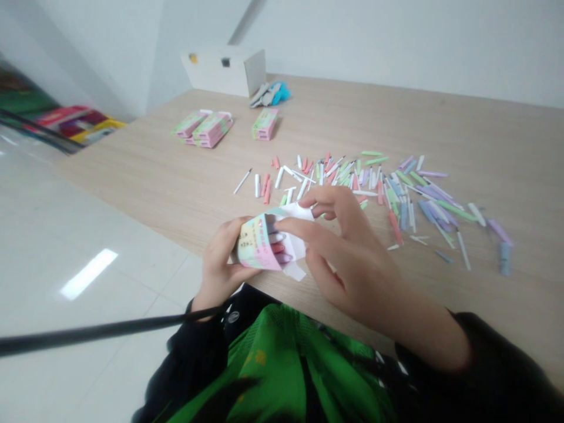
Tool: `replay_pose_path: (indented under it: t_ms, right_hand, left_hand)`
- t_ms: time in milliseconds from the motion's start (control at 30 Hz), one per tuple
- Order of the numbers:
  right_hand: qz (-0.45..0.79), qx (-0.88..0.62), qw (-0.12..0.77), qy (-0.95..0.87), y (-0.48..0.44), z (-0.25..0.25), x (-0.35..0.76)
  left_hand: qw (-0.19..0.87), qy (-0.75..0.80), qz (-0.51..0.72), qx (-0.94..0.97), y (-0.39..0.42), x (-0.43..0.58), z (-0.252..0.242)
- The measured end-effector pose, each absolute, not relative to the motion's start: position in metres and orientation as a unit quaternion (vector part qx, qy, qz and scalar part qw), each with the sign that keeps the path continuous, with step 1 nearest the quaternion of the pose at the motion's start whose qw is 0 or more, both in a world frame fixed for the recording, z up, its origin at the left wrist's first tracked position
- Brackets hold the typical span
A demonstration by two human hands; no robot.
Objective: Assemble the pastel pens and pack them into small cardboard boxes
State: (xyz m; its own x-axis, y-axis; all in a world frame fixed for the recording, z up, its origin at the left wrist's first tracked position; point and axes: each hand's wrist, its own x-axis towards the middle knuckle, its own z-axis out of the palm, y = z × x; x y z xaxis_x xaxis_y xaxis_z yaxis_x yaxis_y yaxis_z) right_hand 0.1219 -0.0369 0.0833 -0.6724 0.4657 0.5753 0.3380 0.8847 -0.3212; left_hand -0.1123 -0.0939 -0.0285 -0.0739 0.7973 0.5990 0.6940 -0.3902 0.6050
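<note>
My left hand is wrapped round a small pastel cardboard box, held tilted above the table's near edge. The box's open end faces right, its white flaps folded out. Inside show the ends of several pens in white, red and lilac. At that opening is my right hand, its fingers apart and the index fingertip touching the pen ends or the box's inner edge. Its other fingers are by the upper flap, and nothing shows clasped in them. Beyond the hands lie many loose pen parts, caps and thin refills in several colours.
Closed pastel boxes are stacked at the back left, with another small stack beside them. Behind stand a white carton and crumpled grey and blue gloves. A black strap crosses the lower left. The wooden table meets a wall.
</note>
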Motion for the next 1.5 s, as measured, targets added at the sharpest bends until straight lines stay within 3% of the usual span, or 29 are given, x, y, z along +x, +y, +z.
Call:
replay_pose_path:
  t_ms: [433,767,867,967,1067,1500]
  right_hand:
    - [0.071,-0.215,0.343,-0.912,-0.046,0.078,0.128]
    - [0.077,-0.234,0.263,-0.933,-0.049,0.075,0.126]
    - [0.099,-0.244,0.31,-0.914,-0.046,0.075,0.132]
    - [0.122,-0.262,0.364,-0.886,-0.04,0.07,0.148]
    - [0.133,-0.292,0.36,-0.876,-0.036,0.055,0.167]
    - [0.133,-0.392,0.333,-0.847,-0.05,-0.008,0.224]
  left_hand:
    - [0.034,0.523,0.481,0.702,-0.093,-0.111,-0.024]
    - [0.031,0.501,0.485,0.716,-0.094,-0.117,-0.03]
    - [-0.002,0.526,0.463,0.713,-0.097,-0.13,-0.029]
    - [-0.073,0.604,0.417,0.675,-0.094,-0.16,-0.023]
    - [-0.107,0.715,0.341,0.601,-0.077,-0.201,-0.016]
    - [-0.005,0.819,0.072,0.569,0.022,-0.291,-0.016]
